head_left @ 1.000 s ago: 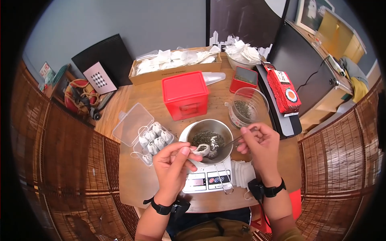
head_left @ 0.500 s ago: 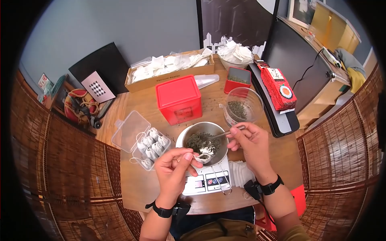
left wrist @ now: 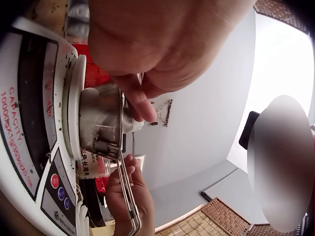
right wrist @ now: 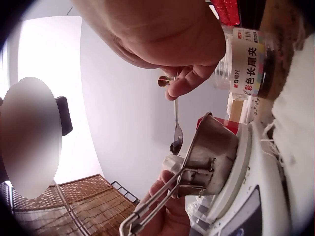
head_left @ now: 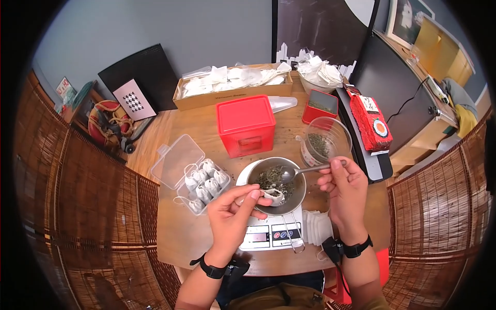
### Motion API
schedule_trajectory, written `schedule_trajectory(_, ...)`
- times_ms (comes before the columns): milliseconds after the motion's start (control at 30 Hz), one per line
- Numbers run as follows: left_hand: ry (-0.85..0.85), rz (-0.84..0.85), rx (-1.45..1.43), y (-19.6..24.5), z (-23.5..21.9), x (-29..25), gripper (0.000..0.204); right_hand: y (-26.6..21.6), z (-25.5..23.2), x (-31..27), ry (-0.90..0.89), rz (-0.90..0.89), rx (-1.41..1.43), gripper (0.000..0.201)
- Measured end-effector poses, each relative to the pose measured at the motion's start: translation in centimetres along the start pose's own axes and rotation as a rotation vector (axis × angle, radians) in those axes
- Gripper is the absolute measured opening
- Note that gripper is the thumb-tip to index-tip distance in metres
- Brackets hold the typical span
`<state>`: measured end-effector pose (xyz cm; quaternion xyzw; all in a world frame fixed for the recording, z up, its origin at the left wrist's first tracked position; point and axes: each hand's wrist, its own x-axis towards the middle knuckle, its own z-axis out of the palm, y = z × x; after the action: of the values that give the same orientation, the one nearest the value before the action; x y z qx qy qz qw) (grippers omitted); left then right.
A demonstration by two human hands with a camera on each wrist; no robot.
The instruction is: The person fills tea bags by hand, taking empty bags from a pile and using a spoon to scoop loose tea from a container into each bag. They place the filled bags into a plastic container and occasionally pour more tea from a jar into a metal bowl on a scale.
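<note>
My left hand (head_left: 232, 213) pinches a small white drawstring tea bag (head_left: 274, 196), its mouth open with dark leaves inside, over the near rim of a steel bowl (head_left: 298, 194). Loose dried leaves (head_left: 269, 177) lie in that bowl, which has a wire handle and stands on a white kitchen scale (head_left: 261, 229). Between thumb and fingers, my right hand (head_left: 349, 194) holds a metal spoon (head_left: 312, 168) by the handle end. The spoon's bowl hangs over the leaves, and the right wrist view shows dark leaf bits (right wrist: 173, 147) at its tip, close to the bag.
Several filled bags (head_left: 204, 187) sit in a clear plastic box (head_left: 181, 150) at left. Behind the bowl stands a red canister (head_left: 247, 126); a clear tub (head_left: 333, 147) and red tin (head_left: 321, 103) hold leaves at right. Flat white bags (head_left: 318, 227) lie beside the scale.
The spoon, which was down in the leaves, has lifted and swung flatter over the bowl, with the right hand shifting right. The left hand keeps its pinch on the tea bag.
</note>
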<state>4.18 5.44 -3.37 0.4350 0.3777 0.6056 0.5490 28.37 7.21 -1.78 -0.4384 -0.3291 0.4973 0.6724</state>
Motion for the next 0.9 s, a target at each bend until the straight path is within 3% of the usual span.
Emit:
schedule_trajectory(267,0.032,-0.105,-0.002,0.2,-0.2,0.1,0.023,-0.9,0.1,-0.6,-0.018,-0.043,0.007,0.018)
schedule_trajectory(900,0.046,-0.032,-0.008,-0.1,-0.2,0.3,0.02,-1.1,0.3,-1.6,-0.08,-0.171,-0.054,0.016)
